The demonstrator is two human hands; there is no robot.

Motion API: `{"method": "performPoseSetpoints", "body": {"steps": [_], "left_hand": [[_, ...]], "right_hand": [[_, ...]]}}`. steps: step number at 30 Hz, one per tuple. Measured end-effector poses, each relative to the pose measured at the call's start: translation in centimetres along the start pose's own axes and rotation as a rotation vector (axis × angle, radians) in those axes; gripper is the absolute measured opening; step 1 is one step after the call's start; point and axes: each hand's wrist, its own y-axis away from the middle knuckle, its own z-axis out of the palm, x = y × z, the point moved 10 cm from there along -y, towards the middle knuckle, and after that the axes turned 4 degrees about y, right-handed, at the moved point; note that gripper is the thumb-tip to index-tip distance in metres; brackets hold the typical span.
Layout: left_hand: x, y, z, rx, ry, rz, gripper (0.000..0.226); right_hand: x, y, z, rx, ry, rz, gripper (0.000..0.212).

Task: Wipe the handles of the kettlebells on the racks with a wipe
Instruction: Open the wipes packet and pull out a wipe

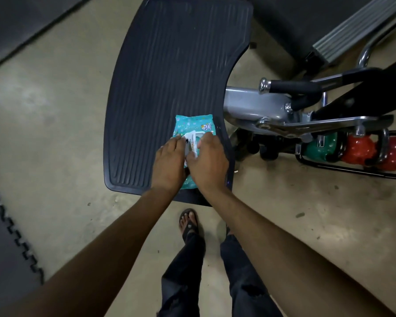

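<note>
A teal pack of wipes (192,124) lies on a black ribbed platform (169,65). Both my hands are on the pack. My left hand (169,163) rests on its left half with the fingers reaching the white lid (193,136). My right hand (207,163) covers the right half, fingers curled at the lid and a bit of white wipe. At the right edge, a green kettlebell (322,147) and red kettlebells (361,149) sit in a low black rack (306,161); their handles are partly hidden by the machine arm.
A grey and black exercise machine arm (284,110) with a chrome-capped grip crosses the right side above the rack. Dark floor mats (7,243) lie at the left. My legs and a sandalled foot (189,223) stand on the concrete floor just below the platform.
</note>
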Motion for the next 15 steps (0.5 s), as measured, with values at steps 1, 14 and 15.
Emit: {"method": "performPoseSetpoints", "body": {"steps": [1, 14, 15], "left_hand": [[-0.1, 0.0, -0.1, 0.0, -0.002, -0.008, 0.073], [-1.7, 0.2, -1.4, -0.01, 0.463, -0.213, 0.087], [-1.5, 0.1, -1.5, -0.002, 0.455, -0.203, 0.088]], "right_hand": [[-0.9, 0.3, -0.1, 0.001, -0.031, -0.035, 0.029], [0.1, -1.8, 1.3, -0.129, 0.025, -0.245, 0.015], [-0.4, -1.8, 1.8, -0.163, 0.115, -0.299, 0.016]]}}
